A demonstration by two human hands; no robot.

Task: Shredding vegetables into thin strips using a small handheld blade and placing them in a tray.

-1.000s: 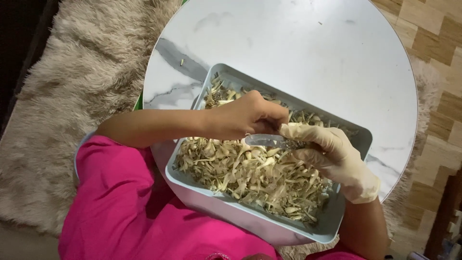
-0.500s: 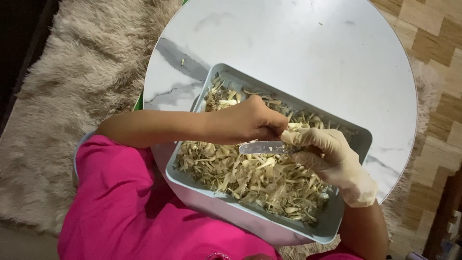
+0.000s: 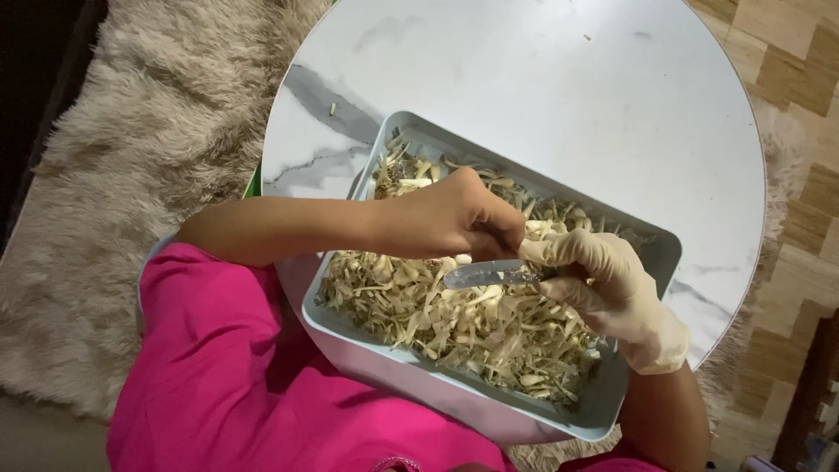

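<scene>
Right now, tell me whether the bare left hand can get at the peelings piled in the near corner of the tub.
Probably yes: the left hand hovers over the open tub, nothing covers the peelings, and the knife lies farther right.

Tub (image 3: 612,404) sits at the surface's (image 3: 568,105) near edge, half over the lap, peelings (image 3: 454,323) heaped inside. Both hands above it: left hand (image 3: 454,218) beside right hand (image 3: 603,284), knife (image 3: 489,274) between them. Rug (image 3: 140,175) lies left, probably running under the surface.
</scene>
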